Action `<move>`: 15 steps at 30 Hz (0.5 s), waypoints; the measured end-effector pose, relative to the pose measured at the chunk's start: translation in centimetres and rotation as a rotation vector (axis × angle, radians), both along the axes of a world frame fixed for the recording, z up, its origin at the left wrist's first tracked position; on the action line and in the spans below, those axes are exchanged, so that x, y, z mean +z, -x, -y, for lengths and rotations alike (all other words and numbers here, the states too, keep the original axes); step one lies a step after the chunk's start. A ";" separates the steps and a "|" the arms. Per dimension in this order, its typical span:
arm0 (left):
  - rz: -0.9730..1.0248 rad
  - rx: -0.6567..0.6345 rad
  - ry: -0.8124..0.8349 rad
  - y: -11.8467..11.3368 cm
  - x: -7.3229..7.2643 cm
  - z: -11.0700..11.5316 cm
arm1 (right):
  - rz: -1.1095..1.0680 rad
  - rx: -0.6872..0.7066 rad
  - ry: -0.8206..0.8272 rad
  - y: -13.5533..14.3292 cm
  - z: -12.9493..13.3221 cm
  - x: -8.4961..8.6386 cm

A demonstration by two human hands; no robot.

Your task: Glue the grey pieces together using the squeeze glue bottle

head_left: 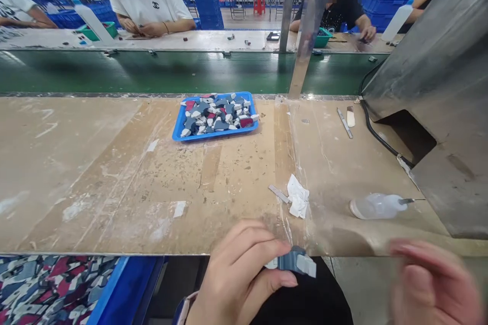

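Observation:
Near the bottom centre, my left hand [244, 274] pinches a small blue-grey and white piece [296, 261] between thumb and fingers, just off the table's front edge. My right hand [434, 279] is at the lower right, apart from the piece and smeared by motion; whether it holds anything cannot be made out. Farther back on the table sits a blue tray [217, 137] heaped with similar blue-grey, white and dark red pieces. A crumpled white tissue [298, 197] and a flat metal strip [278, 193] lie beyond my left hand.
A clear bottle [377, 206] lies on its side at right, near a metal housing [450, 111] and black cable. A knife [344, 123] lies farther back. A blue bin [109, 289] of pieces stands lower left. People work beyond the green conveyor [152, 73].

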State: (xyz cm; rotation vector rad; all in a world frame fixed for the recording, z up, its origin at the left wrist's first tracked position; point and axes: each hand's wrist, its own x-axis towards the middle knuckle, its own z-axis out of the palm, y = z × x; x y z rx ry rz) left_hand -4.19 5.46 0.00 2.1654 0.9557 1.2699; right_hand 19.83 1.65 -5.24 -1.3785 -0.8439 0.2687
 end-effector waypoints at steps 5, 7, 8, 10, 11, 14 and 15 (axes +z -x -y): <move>0.056 -0.174 0.053 -0.8 0.4 0.3 | -0.901 1.036 0.510 5.7 2.4 1.7; 0.051 -0.206 0.080 -0.7 0.4 0.5 | -1.021 1.168 0.534 6.5 2.5 1.1; 0.042 -0.211 0.084 -0.6 0.4 0.6 | -1.044 1.208 0.507 6.7 2.5 0.5; 0.026 -0.200 0.080 -0.4 0.3 0.9 | -1.055 1.262 0.470 6.8 2.6 -0.6; 0.018 -0.190 0.077 -0.3 0.2 1.1 | -1.049 1.266 0.474 6.7 2.6 -1.0; -0.012 -0.187 0.086 -0.1 0.3 1.3 | -1.031 1.235 0.538 6.5 2.6 -1.5; -0.023 -0.189 0.090 -0.1 0.4 1.3 | -1.047 1.239 0.554 6.4 2.6 -1.3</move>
